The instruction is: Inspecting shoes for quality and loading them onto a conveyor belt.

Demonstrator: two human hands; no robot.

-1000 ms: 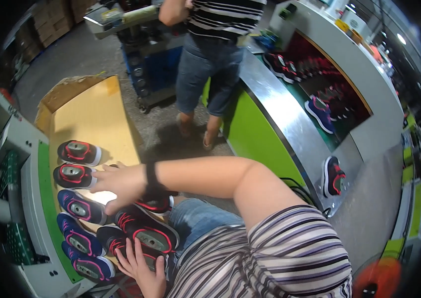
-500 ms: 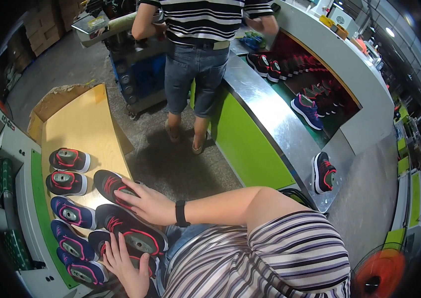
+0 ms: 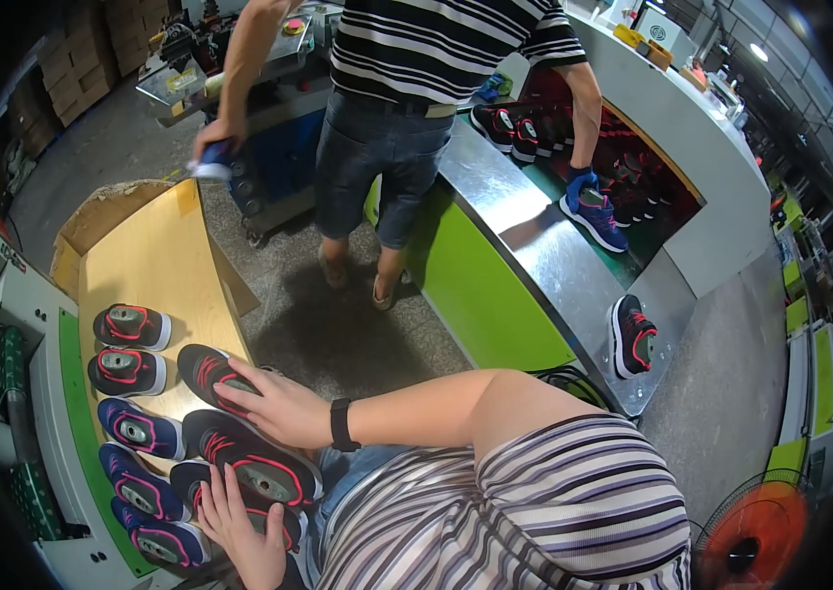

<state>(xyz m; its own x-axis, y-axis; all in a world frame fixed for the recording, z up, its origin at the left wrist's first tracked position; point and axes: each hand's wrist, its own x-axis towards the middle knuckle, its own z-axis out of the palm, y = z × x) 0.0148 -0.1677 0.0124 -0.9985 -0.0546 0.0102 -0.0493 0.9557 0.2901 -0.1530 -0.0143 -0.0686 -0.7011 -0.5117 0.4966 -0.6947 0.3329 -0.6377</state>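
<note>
My right hand closes over the heel end of a black sneaker with red laces, at the near edge of the wood-topped table. Below it, a second black-and-red sneaker lies between my hands with a grey-green form in its opening. My left hand rests with fingers stretched and thumb apart across another black sneaker, partly hidden under it. Beside these stand navy sneakers with pink trim and black ones with red trim, in a column along the table's left side.
A co-worker stands ahead, a navy shoe in one hand, the gloved other hand on a navy sneaker at the machine opening. One black sneaker stands on the metal ledge. An orange fan is at right.
The co-worker has leaned and spread both arms, with a navy shoe now in the left hand and the gloved right hand on the navy sneaker. My hands keep their places on the shoes.
</note>
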